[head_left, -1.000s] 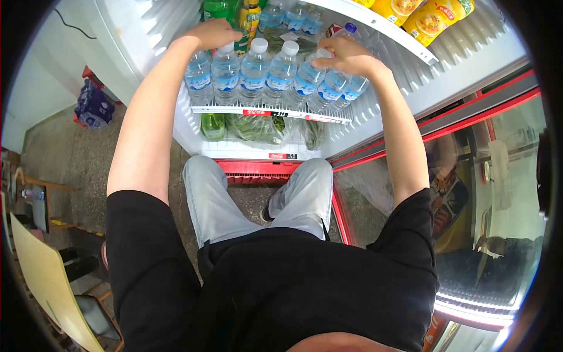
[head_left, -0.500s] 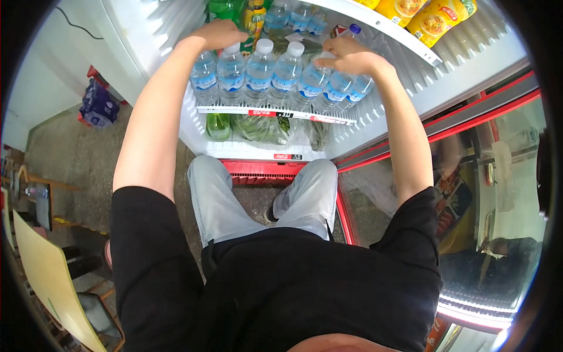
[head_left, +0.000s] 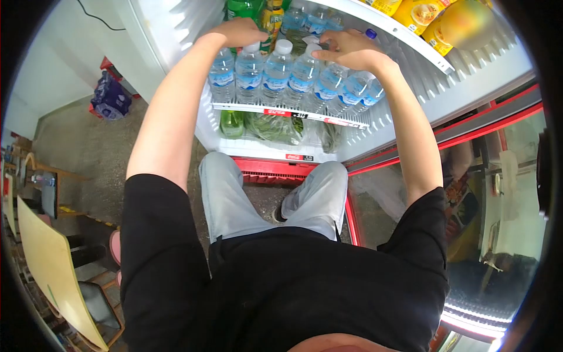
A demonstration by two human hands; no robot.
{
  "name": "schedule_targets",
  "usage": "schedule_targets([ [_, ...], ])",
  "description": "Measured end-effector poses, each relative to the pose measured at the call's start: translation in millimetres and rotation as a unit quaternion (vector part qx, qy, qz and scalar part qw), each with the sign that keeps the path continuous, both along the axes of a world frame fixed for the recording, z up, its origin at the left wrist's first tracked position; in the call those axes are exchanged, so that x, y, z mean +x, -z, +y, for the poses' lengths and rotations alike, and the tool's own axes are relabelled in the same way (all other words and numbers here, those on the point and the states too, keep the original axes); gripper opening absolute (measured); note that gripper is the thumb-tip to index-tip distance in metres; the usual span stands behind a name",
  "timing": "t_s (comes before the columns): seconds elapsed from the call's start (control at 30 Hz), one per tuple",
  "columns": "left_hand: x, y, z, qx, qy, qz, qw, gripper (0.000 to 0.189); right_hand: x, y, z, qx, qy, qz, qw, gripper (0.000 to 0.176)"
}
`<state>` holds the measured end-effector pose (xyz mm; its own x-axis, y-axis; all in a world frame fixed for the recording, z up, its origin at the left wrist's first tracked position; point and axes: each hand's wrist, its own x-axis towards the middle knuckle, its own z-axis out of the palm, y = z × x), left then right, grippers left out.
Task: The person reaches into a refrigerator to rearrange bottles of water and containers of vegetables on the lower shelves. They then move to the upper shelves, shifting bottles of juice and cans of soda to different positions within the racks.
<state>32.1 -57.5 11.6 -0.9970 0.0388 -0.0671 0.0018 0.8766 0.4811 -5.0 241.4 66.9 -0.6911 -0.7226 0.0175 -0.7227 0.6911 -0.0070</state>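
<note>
A row of clear water bottles [head_left: 276,73] with blue labels and white caps stands upright along a fridge shelf's front edge. My left hand [head_left: 239,33] reaches over the bottles at the row's left end, its fingers bent and close together. Its fingertips are partly hidden behind a cap, so what they grip, if anything, cannot be made out. Over the middle and right bottles is my right hand [head_left: 355,49], with thumb and fingers apart. The thumb is beside a white bottle cap [head_left: 312,48]; whether it touches cannot be told.
Behind the row are green bottles [head_left: 243,8], a yellow can [head_left: 272,19] and more water bottles. Yellow packs [head_left: 417,16] sit on the upper shelf [head_left: 404,34]. Bagged greens [head_left: 275,127] lie below. The glass door [head_left: 375,199] stands open at right, a table [head_left: 47,258] at left.
My right hand has moved left along the row, from over the fifth bottle to near the fourth bottle's cap. My left hand stays over the left end. The whole view has shifted slightly.
</note>
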Motion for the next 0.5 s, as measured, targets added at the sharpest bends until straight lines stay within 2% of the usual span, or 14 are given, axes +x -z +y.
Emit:
schedule_targets([
  [0.07, 1.5, -0.2, 1.6, 0.004, -0.011, 0.004, 1.000, 0.046, 10.5, -6.2, -12.2, -0.009, -0.008, -0.048, 0.999, 0.067],
  [0.27, 1.3, -0.4, 1.7, 0.008, -0.009, -0.002, 1.000, 0.046, 4.0, 16.4, -26.0, 0.036, -0.046, -0.005, 0.998, 0.058],
  [0.37, 0.4, -0.5, 0.0, 0.003, -0.006, 0.008, 1.000, 0.046, -7.9, 22.8, -19.6, 0.006, -0.091, -0.016, 0.996, 0.051],
  [0.5, 1.3, 1.2, -2.9, 0.013, 0.021, 0.021, 0.999, 0.046, -3.0, 13.5, -19.7, 0.031, -0.108, -0.045, 0.993, 0.052],
])
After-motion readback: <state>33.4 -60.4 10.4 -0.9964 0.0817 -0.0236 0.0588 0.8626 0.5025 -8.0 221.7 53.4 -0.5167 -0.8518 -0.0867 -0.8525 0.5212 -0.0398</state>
